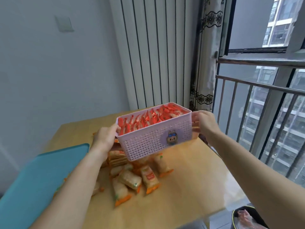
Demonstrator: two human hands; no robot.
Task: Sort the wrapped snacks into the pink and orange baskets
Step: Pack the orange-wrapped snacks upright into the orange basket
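Gripping pink basket (148,141) by ends, left hand (105,138), right hand (204,123); long axis left-right.

This is a room in a high-rise flat, a home rather than a workplace. Beyond the fingers (115,128) of the left hand (105,138) a tall white ribbed panel radiator (153,52) stands against a plain pale wall with a square switch plate (65,24). Above the fingers (196,116) of the right hand (206,124) hangs a cream curtain with black lace flowers (208,47). To their right a grey metal window railing (257,84) guards glass looking out on residential tower blocks (279,22). Below the fingers lies a light wooden desk (189,176). Between them, gripped at both ends, is a pink perforated plastic basket with a cartoon sticker (148,141), ordinary household storage.
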